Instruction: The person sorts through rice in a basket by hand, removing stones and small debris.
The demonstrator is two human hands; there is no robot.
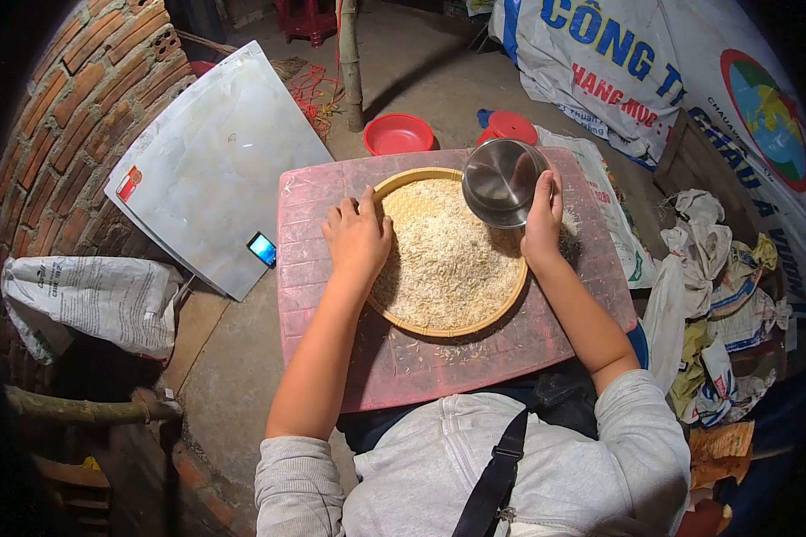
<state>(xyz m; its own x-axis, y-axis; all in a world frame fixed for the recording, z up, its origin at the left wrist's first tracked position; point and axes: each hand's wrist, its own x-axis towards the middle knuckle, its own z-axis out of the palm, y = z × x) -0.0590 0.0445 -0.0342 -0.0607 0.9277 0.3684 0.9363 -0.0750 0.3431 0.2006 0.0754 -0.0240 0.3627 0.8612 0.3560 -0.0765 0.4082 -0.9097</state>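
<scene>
A round woven bamboo winnowing tray (455,332) sits on a pink table (403,380), with a wide heap of pale husked grain (448,268), which looks like rice, spread in it. My left hand (358,237) is at the tray's left rim, fingers toward the outside and thumb on the inner side, gripping it. My right hand (544,215) is closed on the side of a shiny metal bowl (501,179). The bowl is held over the tray's upper right edge, its round face turned up toward me. Some fingers of my right hand are hidden behind it.
Scattered grains lie on the table's front part. Beyond the table are a red basin (398,134) and another red plastic item (510,128). A pale panel (224,161) and a lit phone (261,249) are at left. Crumpled sacks (698,251) hang at right.
</scene>
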